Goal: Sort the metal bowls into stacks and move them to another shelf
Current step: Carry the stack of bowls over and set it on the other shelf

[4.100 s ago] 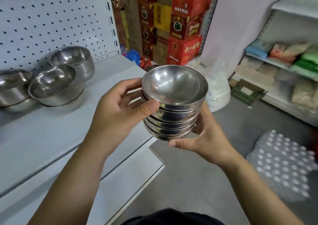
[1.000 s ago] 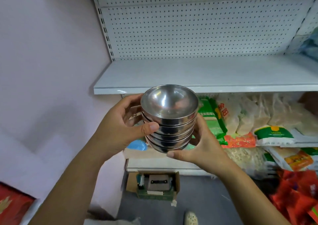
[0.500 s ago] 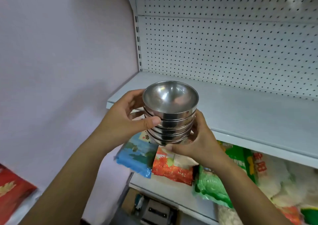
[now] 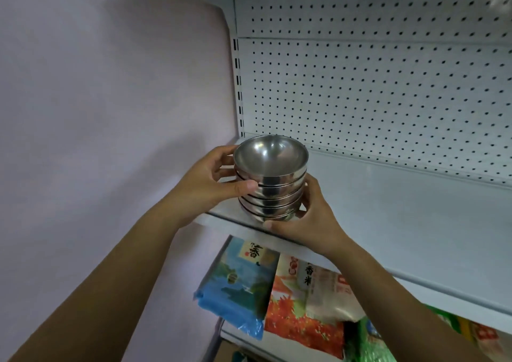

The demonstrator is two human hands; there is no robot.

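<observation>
Your left hand [image 4: 210, 184] and right hand [image 4: 310, 220] grip the bowl stack [image 4: 270, 179] over the shelf's [image 4: 401, 223] front-left corner; food bags [image 4: 277, 287] below. Stack now nearer the pegboard [image 4: 374, 90].

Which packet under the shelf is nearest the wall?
The blue packet, leftmost on the lower shelf; the orange packet and green packet lie further right.

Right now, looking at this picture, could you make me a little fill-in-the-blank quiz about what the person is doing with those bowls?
1. The stack of metal bowls is held by ____ hands.
2. The left hand presses its ____ against the side of the stack.
3. The right hand supports the stack near its ____.
4. The wall behind the white shelf is a white panel full of small ____.

Missing words: two; thumb; bottom; holes
</observation>
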